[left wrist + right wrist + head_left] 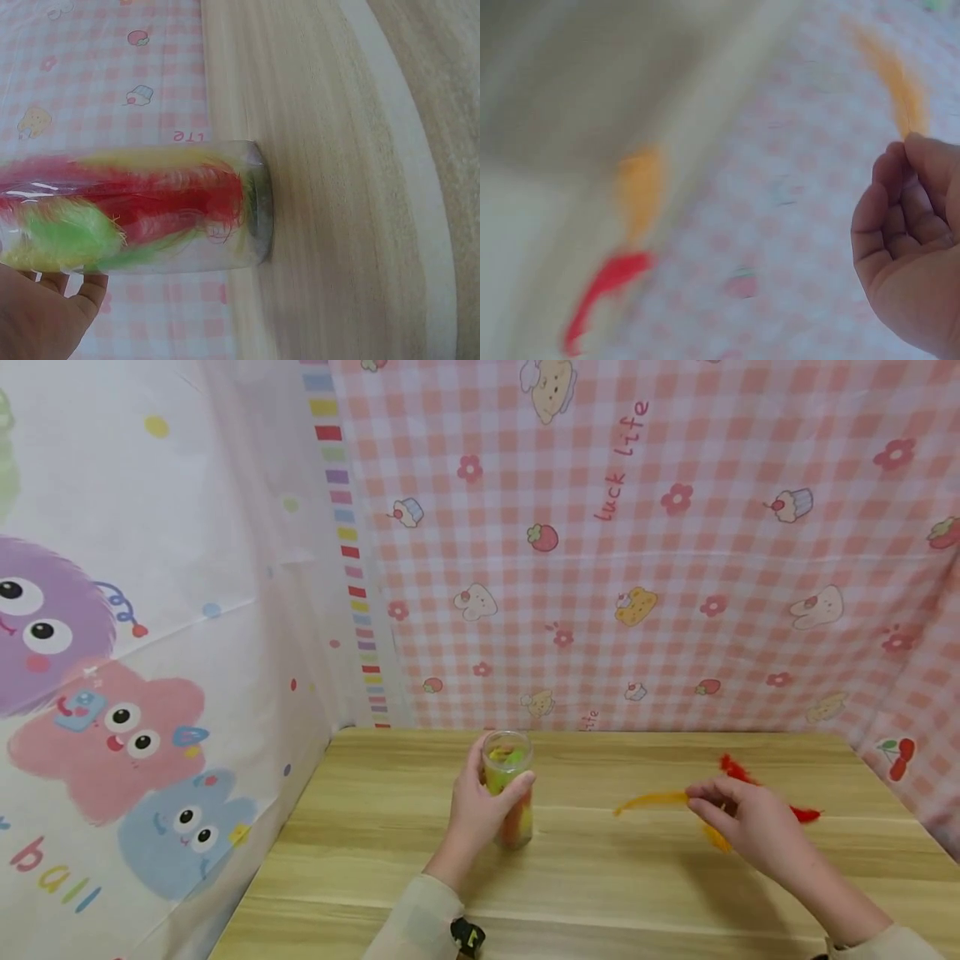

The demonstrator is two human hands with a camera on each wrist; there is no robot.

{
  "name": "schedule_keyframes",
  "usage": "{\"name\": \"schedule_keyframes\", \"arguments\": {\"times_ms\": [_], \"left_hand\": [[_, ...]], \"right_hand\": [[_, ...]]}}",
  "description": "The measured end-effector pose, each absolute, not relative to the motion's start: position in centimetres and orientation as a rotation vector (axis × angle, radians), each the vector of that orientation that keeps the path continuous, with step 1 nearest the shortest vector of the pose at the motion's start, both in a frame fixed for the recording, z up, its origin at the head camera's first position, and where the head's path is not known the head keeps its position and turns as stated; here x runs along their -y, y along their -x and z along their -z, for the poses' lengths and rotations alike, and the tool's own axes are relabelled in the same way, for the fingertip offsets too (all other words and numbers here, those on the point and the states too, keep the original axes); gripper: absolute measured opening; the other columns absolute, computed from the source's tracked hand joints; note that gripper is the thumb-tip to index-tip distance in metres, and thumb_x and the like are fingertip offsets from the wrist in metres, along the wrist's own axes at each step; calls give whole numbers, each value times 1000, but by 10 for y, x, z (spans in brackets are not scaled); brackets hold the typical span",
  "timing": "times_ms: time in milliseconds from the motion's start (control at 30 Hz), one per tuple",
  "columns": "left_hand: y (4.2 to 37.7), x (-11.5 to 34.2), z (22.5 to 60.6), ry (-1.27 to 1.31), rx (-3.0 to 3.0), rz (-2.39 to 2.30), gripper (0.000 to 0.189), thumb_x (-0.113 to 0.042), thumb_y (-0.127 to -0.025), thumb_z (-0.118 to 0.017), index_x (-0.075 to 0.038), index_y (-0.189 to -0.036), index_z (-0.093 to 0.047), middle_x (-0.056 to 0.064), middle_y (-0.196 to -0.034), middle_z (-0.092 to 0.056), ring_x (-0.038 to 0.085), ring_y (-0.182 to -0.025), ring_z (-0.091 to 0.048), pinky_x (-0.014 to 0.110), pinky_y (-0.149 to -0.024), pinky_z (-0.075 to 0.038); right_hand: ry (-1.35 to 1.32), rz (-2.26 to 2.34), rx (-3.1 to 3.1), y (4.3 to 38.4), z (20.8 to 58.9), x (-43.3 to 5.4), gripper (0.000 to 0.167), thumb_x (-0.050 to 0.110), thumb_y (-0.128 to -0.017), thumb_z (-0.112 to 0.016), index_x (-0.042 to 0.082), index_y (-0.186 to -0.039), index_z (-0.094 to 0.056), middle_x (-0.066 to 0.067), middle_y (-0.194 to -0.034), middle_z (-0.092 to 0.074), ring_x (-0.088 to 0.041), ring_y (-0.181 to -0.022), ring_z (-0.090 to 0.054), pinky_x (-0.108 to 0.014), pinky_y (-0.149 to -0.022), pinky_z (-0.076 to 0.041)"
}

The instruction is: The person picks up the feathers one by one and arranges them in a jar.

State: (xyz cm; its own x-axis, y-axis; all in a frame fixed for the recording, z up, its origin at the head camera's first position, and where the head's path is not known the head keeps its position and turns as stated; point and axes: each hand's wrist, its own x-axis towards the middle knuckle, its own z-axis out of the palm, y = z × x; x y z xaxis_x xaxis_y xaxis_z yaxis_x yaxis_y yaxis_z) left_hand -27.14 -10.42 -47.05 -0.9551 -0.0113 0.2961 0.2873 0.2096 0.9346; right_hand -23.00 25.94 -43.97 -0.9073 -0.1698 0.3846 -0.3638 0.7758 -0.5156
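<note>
A person's left hand (480,806) grips a clear jar (135,210) on a pale wood table (600,893), fingers curled around its wall, while the right hand (761,827) pinches an orange feather (652,799) between thumb and fingertips, well apart from the jar. Beside the right hand lie a loose feather (717,837), also orange, and a red feather (808,814).

Handling so slight a thing likely calls for a light pinch at the very end, leaving the soft barbs uncrushed and the free tip pointing away from the palm. The left hand would do best with a snug, gentle hold, enough to keep the jar from tipping, fingers clear of the rim. Slow movement should help, as a stir of air could shift the feathers lying loose.

The orange feather is slim and gently curved, fluffy along its length and tapering toward the free end; whether the pinched end is the quill, one cannot tell. The jar, tall and upright with no lid showing, holds red, green, yellow and pink plumes (180,202) pressed against the inside of its see-through wall
</note>
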Motion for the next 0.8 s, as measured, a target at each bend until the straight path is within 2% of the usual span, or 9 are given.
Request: {"name": "schedule_keyframes", "arguments": {"times_ms": [133,300,433,567,667,800], "left_hand": [[271,106,471,243,2248,1825,74,-43,-92,-85,-34,-155,-47,2,-139,-68,30,-122,-67,50,-96,-60],[271,108,471,258,2241,1835,72,-41,-93,-85,-37,-154,-47,2,-140,-68,29,-121,-67,49,-95,-61],[271,108,470,295,2235,1849,72,-40,-93,-84,-36,-154,-46,6,-142,-67,28,-121,-66,46,-93,-61],[271,107,470,293,2247,1844,72,-38,-94,-84,-35,-154,-46,6,-142,-67,25,-120,-66,44,-94,-60],[271,107,469,283,2258,1831,72,-35,-94,-84,-36,-155,-46,5,-141,-67,25,-120,-66,45,-96,-59],[271,108,469,274,2271,1825,74,-40,-93,-84,-37,-155,-45,2,-143,-67,25,-121,-65,47,-99,-58]], "right_hand": [[-484,-832,2432,236,403,-228,9,10,-95,-81,13,-103,-82,1,-87,-81,4,-67,-55,-19,-51,-44],[-698,-760,2181,242,350,-181,18,1,-89,-85,13,-101,-83,2,-88,-81,0,-68,-62,-11,-59,-48],[-865,-604,2054,248,324,-147,19,1,-85,-87,10,-102,-84,-2,-91,-82,-11,-71,-70,-24,-61,-56],[-958,-352,1993,257,316,-121,20,7,-84,-89,8,-103,-83,-5,-91,-82,-20,-77,-75,-36,-66,-63],[-1000,-187,1991,263,319,-106,21,9,-84,-89,8,-103,-82,-5,-95,-82,-23,-84,-77,-39,-75,-65],[-1056,-33,2019,267,325,-92,21,6,-84,-88,10,-104,-82,-4,-101,-83,-24,-93,-78,-41,-84,-63]]}}
